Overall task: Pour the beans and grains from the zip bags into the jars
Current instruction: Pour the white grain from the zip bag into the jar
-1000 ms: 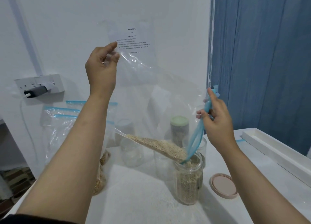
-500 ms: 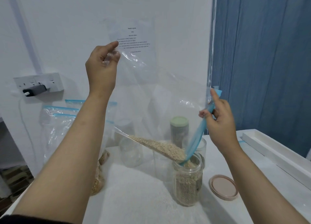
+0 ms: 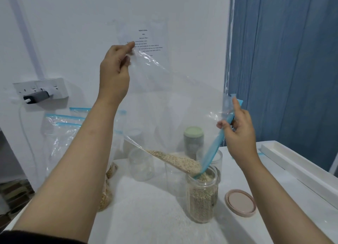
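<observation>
A clear zip bag is held tilted above the table. Its upper corner is pinched by the left hand, and its blue zip edge is gripped by the right hand. The grains are gathered at the lowest corner, which dips into the open jar. A pink lid lies just beside the jar.

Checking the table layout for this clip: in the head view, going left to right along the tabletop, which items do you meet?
Bag of beans → empty clear jar → jar being filled with grains → pink lid → white tray. The jars crowded behind the filling jar overlap too much to place.
</observation>
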`<state>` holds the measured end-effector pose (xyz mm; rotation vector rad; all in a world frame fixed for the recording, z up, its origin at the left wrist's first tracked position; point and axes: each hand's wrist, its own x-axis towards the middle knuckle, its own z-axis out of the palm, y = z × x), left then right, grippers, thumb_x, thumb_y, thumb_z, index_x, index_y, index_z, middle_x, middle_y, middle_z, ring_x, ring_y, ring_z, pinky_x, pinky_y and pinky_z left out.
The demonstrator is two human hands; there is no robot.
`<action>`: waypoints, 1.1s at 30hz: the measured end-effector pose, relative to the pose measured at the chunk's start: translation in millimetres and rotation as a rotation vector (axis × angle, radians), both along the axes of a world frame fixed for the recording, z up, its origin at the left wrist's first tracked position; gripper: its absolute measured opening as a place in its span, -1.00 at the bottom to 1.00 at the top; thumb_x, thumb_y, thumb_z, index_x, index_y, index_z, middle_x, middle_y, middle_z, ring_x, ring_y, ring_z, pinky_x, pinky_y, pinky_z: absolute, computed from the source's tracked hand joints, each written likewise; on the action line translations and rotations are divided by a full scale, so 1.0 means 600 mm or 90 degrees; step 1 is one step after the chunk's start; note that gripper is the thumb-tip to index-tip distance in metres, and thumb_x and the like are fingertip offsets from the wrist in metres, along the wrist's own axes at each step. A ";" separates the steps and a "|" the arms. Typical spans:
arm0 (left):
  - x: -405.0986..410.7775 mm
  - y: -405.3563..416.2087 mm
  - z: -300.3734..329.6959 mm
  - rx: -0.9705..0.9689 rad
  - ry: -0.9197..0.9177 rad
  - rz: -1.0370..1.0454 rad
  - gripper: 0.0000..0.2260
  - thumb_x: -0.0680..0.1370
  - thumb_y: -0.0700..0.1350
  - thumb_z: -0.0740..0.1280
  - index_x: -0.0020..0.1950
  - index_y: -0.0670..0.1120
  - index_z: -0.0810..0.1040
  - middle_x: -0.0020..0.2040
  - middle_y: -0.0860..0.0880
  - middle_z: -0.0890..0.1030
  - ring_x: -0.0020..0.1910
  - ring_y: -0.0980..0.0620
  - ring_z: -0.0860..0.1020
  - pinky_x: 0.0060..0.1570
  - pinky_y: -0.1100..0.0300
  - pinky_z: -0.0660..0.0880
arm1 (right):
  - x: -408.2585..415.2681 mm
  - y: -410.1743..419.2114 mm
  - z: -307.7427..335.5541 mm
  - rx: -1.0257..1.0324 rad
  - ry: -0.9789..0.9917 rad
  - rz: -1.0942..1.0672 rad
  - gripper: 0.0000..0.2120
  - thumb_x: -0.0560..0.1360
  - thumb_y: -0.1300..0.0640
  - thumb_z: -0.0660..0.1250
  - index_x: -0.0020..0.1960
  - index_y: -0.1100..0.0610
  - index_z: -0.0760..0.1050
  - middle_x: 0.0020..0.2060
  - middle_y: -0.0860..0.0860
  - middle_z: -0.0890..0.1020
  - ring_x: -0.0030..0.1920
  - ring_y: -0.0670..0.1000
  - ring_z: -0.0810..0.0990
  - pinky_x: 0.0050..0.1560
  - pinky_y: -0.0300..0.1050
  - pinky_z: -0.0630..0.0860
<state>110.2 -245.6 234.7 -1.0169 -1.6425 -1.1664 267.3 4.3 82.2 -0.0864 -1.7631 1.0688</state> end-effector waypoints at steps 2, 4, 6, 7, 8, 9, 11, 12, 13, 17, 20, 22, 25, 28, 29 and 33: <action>0.000 0.003 -0.006 0.001 -0.005 -0.008 -0.55 0.54 -0.39 0.12 0.36 -0.13 0.54 0.05 0.09 0.52 -0.06 0.15 0.50 0.11 0.30 0.45 | 0.000 -0.003 -0.004 0.006 -0.014 0.000 -0.36 0.63 0.35 0.23 0.47 -0.25 0.14 0.13 -0.05 0.39 -0.05 -0.23 0.60 0.10 -0.40 0.50; 0.000 0.004 -0.008 0.025 -0.021 -0.015 -0.57 0.54 -0.37 0.14 0.34 -0.12 0.55 0.02 0.15 0.53 -0.12 0.15 0.50 0.06 0.32 0.44 | -0.001 -0.005 -0.007 -0.007 -0.007 0.002 -0.36 0.62 0.35 0.23 0.47 -0.25 0.15 0.14 -0.05 0.39 -0.05 -0.20 0.61 0.14 -0.36 0.51; 0.003 0.007 -0.006 0.055 -0.043 -0.017 -0.63 0.58 -0.31 0.19 0.34 -0.09 0.56 0.00 0.13 0.56 -0.13 0.12 0.52 0.06 0.28 0.48 | 0.001 -0.005 -0.009 -0.013 0.003 0.003 -0.36 0.62 0.36 0.22 0.48 -0.23 0.16 0.14 -0.05 0.39 -0.06 -0.19 0.62 0.15 -0.32 0.53; 0.006 0.009 -0.003 0.073 -0.056 -0.021 -0.65 0.60 -0.27 0.21 0.34 -0.08 0.55 0.00 0.09 0.58 -0.13 0.13 0.53 0.08 0.24 0.51 | 0.001 -0.005 -0.009 -0.014 0.006 0.005 -0.36 0.62 0.37 0.22 0.48 -0.22 0.16 0.14 -0.04 0.39 -0.07 -0.19 0.62 0.15 -0.30 0.54; 0.009 0.011 -0.001 0.088 -0.068 -0.026 -0.67 0.61 -0.25 0.22 0.35 -0.07 0.55 0.01 0.06 0.60 -0.14 0.14 0.54 0.09 0.23 0.53 | 0.001 -0.005 -0.009 -0.013 0.003 0.004 -0.36 0.62 0.37 0.22 0.47 -0.23 0.16 0.14 -0.04 0.39 -0.07 -0.20 0.62 0.16 -0.27 0.55; 0.013 0.014 -0.001 0.097 -0.076 -0.027 -0.67 0.61 -0.25 0.23 0.35 -0.08 0.55 0.02 0.03 0.61 -0.16 0.16 0.55 0.07 0.24 0.54 | 0.000 -0.005 -0.009 -0.011 -0.001 0.002 -0.36 0.62 0.36 0.23 0.47 -0.24 0.15 0.14 -0.05 0.39 -0.06 -0.21 0.62 0.17 -0.21 0.56; 0.020 0.017 0.000 0.120 -0.084 -0.024 -0.65 0.60 -0.27 0.22 0.35 -0.08 0.55 -0.02 0.03 0.63 -0.17 0.15 0.57 0.05 0.27 0.54 | -0.002 -0.007 -0.013 -0.014 0.000 0.001 -0.35 0.63 0.36 0.22 0.45 -0.28 0.15 0.11 -0.07 0.39 -0.04 -0.15 0.63 0.17 -0.02 0.59; 0.023 0.019 0.001 0.132 -0.087 -0.022 -0.65 0.59 -0.28 0.21 0.35 -0.08 0.54 -0.05 0.04 0.62 -0.16 0.13 0.58 0.04 0.26 0.54 | -0.003 -0.007 -0.015 -0.017 0.004 0.002 -0.34 0.63 0.36 0.22 0.45 -0.30 0.16 0.09 -0.10 0.39 -0.03 -0.09 0.63 0.18 0.05 0.59; 0.026 0.019 0.002 0.142 -0.090 -0.022 -0.66 0.59 -0.27 0.21 0.33 -0.07 0.55 -0.08 0.05 0.61 -0.16 0.11 0.58 0.02 0.27 0.54 | -0.004 -0.006 -0.018 -0.017 0.006 -0.001 -0.34 0.63 0.35 0.22 0.46 -0.30 0.16 0.08 -0.15 0.39 0.00 -0.03 0.63 0.20 0.09 0.58; 0.034 0.022 0.006 0.172 -0.114 -0.062 -0.75 0.59 -0.24 0.25 0.23 -0.07 0.56 -0.10 0.00 0.63 -0.20 0.09 0.58 -0.08 0.36 0.49 | -0.004 -0.002 -0.028 -0.022 0.006 -0.021 -0.36 0.63 0.33 0.24 0.54 -0.18 0.15 0.07 -0.28 0.37 0.00 -0.09 0.62 0.23 -0.13 0.54; 0.038 0.024 0.008 0.181 -0.134 -0.082 -0.82 0.58 -0.19 0.29 0.14 0.01 0.52 -0.09 -0.04 0.66 -0.22 0.09 0.59 -0.08 0.37 0.48 | -0.004 -0.003 -0.031 -0.039 0.012 -0.027 -0.36 0.63 0.32 0.25 0.56 -0.16 0.16 0.08 -0.28 0.38 -0.01 -0.09 0.61 0.18 -0.15 0.56; 0.038 0.029 0.010 0.197 -0.152 -0.105 -0.85 0.57 -0.18 0.32 0.06 0.06 0.49 -0.10 -0.03 0.67 -0.24 0.10 0.59 -0.06 0.33 0.49 | -0.004 -0.002 -0.033 -0.044 0.009 -0.030 -0.36 0.63 0.29 0.26 0.56 -0.17 0.16 0.09 -0.32 0.38 0.04 -0.01 0.60 0.20 -0.05 0.58; 0.037 0.035 0.011 0.211 -0.171 -0.131 -0.87 0.57 -0.16 0.35 -0.03 0.08 0.50 -0.11 -0.01 0.65 -0.25 0.09 0.59 -0.05 0.27 0.51 | -0.004 -0.001 -0.034 -0.052 0.002 -0.028 -0.36 0.63 0.28 0.27 0.57 -0.17 0.16 0.10 -0.33 0.37 0.07 0.03 0.60 0.19 0.01 0.58; 0.033 0.036 0.007 0.191 -0.167 -0.131 -0.87 0.57 -0.17 0.34 -0.03 0.08 0.52 -0.08 -0.01 0.64 -0.21 0.07 0.59 -0.06 0.28 0.51 | -0.003 0.001 -0.036 -0.065 -0.016 -0.039 -0.37 0.63 0.31 0.25 0.58 -0.13 0.16 0.10 -0.21 0.39 -0.02 -0.13 0.61 0.13 -0.23 0.57; 0.031 0.037 0.006 0.189 -0.166 -0.133 -0.87 0.57 -0.17 0.34 -0.02 0.08 0.53 -0.08 -0.01 0.64 -0.20 0.07 0.59 -0.06 0.29 0.51 | -0.002 0.002 -0.035 -0.070 -0.023 -0.037 -0.36 0.63 0.32 0.24 0.58 -0.12 0.15 0.10 -0.17 0.39 -0.04 -0.16 0.61 0.11 -0.30 0.55; 0.030 0.043 0.005 0.184 -0.163 -0.139 -0.88 0.58 -0.16 0.34 -0.01 0.08 0.54 -0.08 -0.01 0.64 -0.22 0.08 0.58 -0.04 0.26 0.52 | 0.004 0.002 -0.027 -0.056 -0.065 -0.043 -0.33 0.62 0.28 0.25 0.54 -0.23 0.09 0.22 -0.05 0.30 0.01 -0.16 0.51 0.09 -0.41 0.44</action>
